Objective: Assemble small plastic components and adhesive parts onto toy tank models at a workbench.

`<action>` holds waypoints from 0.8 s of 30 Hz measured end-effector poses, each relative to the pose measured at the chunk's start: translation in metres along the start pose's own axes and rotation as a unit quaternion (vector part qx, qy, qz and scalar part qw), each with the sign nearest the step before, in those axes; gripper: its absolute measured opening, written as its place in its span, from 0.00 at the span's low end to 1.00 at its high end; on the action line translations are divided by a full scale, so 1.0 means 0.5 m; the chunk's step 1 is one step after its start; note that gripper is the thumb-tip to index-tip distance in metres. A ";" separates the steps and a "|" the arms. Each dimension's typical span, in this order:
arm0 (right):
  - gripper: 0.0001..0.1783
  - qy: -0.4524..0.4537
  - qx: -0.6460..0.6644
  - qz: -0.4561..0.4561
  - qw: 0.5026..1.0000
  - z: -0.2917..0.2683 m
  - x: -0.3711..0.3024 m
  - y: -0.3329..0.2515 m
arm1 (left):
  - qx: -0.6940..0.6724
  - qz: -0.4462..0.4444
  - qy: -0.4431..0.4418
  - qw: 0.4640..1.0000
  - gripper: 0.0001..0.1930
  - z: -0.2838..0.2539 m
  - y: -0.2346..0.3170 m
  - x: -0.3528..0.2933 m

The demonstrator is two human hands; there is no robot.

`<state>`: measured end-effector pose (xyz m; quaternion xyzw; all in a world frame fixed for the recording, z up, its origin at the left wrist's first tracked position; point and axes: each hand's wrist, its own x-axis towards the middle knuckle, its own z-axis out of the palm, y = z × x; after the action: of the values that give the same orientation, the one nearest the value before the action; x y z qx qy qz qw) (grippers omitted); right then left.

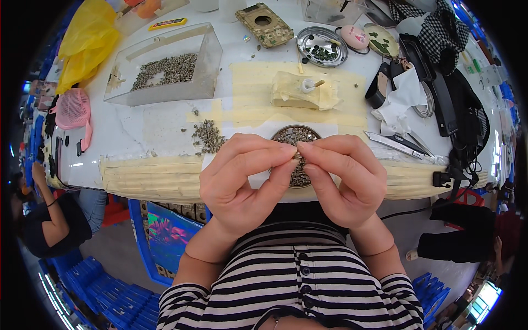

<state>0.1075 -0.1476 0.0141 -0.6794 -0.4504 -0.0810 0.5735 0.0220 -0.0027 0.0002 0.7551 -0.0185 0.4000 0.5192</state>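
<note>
My left hand (245, 179) and my right hand (346, 176) meet above a round metal dish (273, 133) filled with small grey-brown pieces (297, 133). Thumb and forefinger of each are pinched together, tip to tip. Between the fingertips sits a tiny yellowish-brown piece (297, 155), mostly covered, so its kind does not show. Left of the dish, a loose heap of similar small pieces (208, 136) lies on the table. Beyond the dish stands a tape-wrapped block (294, 99) with a small white cup and a short stick on top.
A clear bin (159, 98) of small pieces stands at the back left, beside a yellow bag (91, 41). At the back are a camouflage-patterned model hull (265, 25) and a metal plate (335, 60) of dark green bits. Tweezers (399, 144) and a black strap (378, 88) lie right.
</note>
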 end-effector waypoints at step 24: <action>0.12 0.023 -0.061 0.064 0.996 -0.020 -0.023 0.009 | 0.206 -0.011 -0.072 0.976 0.12 -0.037 -0.001 0.005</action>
<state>0.1079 -0.1619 0.0070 -0.7386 -0.3873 -0.0873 0.5448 0.0129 0.0134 0.0040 0.8730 0.0355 0.3336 0.3541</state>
